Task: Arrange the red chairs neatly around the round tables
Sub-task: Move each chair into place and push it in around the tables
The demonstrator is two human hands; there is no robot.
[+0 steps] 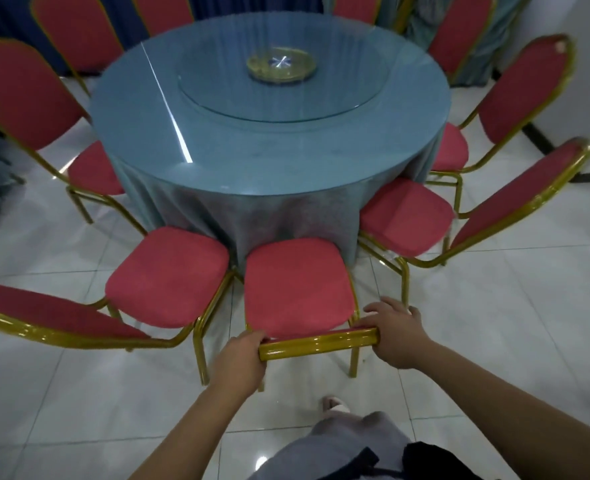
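Grey trousers (pixel 342 445) and one light shoe (pixel 335 403) sit at the bottom of my view, on a glossy white tiled floor (pixel 477 323). Just above them, my two bare forearms reach forward to the red chair (pixel 297 285) directly ahead. My left hand (pixel 241 358) wraps the left end of its gold top rail (pixel 318 344), fingers (pixel 255 337) curled over the front of the bar. My right hand (pixel 394 334) covers the right end of the same rail, its fingers (pixel 380 311) bent over the bar and slightly spread.

That chair faces the round counter (pixel 269 109), its seat front touching or nearly touching the hanging blue-grey cloth (pixel 269 216). A second red chair (pixel 169 275) stands just to its left, frames almost meeting. A third red chair (pixel 408 216) is to the right, seat tucked against the cloth. Further red chairs ring the counter on both sides and behind it.

On the counter lies a clear glass turntable (pixel 279 91), with a gold-coloured hub (pixel 281 64) at its centre.
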